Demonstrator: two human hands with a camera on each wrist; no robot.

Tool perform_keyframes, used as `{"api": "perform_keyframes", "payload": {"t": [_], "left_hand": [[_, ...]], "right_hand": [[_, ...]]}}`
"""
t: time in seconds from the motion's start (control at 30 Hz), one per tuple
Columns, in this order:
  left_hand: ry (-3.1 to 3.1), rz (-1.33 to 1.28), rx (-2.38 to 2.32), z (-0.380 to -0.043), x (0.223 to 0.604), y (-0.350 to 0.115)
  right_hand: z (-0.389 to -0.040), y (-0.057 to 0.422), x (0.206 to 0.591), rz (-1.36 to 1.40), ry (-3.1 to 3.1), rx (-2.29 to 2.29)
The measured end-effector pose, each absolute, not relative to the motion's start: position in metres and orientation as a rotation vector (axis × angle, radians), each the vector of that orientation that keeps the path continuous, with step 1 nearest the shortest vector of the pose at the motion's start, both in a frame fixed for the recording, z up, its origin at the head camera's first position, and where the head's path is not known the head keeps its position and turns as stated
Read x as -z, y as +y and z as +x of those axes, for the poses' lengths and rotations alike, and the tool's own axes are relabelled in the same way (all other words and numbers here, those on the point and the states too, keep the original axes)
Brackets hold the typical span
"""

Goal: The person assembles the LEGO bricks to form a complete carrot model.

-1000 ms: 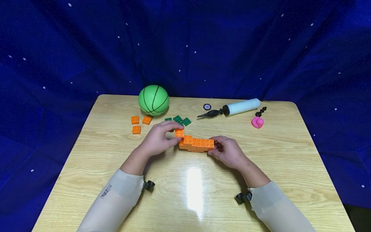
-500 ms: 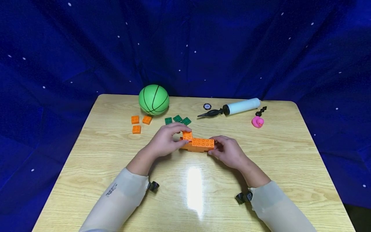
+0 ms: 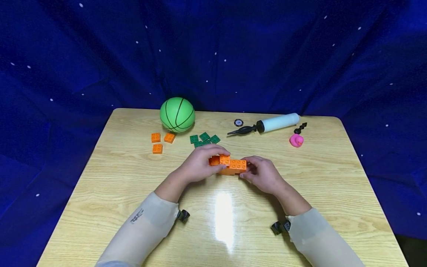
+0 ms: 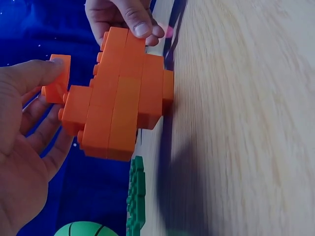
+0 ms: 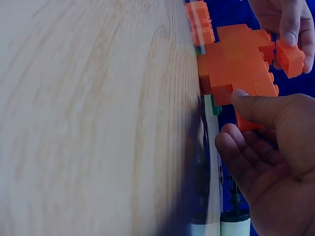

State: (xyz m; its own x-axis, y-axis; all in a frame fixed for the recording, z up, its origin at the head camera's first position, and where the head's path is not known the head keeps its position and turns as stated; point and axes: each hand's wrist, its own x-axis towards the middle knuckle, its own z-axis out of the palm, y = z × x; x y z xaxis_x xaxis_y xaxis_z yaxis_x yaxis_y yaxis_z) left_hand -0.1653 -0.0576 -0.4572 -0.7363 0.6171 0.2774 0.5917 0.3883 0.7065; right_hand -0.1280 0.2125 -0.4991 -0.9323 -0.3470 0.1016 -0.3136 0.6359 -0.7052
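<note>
My left hand (image 3: 200, 164) pinches a small orange toy building brick (image 3: 225, 160) between thumb and fingers, studs up. The brick hovers over a built block of orange bricks (image 3: 238, 165), which widens in steps in the middle. In the right wrist view a narrow gap shows between the held brick (image 5: 290, 60) and the studs of the block (image 5: 236, 64). In the left wrist view the brick (image 4: 60, 78) looks slightly tilted. At the block's right end, my right hand (image 3: 261, 173) grips it, thumb in front and fingers behind.
Several green bricks (image 3: 204, 137) lie just beyond the left hand, with loose orange bricks (image 3: 157, 149) to their left. Along the back stand a green ball (image 3: 177, 115), a round chip (image 3: 238, 122), a hand pump (image 3: 278, 123), a black piece (image 3: 300, 128) and a pink duck (image 3: 296, 140).
My left hand has carried its orange brick rightward, from the block's left end to above its middle. The right hand and the block have stayed in place.
</note>
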Motion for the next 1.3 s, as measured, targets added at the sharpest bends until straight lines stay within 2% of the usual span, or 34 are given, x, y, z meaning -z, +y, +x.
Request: {"api": "perform_keyframes", "payload": {"t": [0.77,1.3], "left_hand": [[2.549,1.073,-1.245,-0.172,0.472,-0.05],[2.471,0.813,-1.488,-0.17,0.487,-0.049]], "right_hand": [[-0.13,0.213,0.502,-0.57,2.81,1.195],[-0.13,0.212,0.501,-0.566,2.822,1.148]]}}
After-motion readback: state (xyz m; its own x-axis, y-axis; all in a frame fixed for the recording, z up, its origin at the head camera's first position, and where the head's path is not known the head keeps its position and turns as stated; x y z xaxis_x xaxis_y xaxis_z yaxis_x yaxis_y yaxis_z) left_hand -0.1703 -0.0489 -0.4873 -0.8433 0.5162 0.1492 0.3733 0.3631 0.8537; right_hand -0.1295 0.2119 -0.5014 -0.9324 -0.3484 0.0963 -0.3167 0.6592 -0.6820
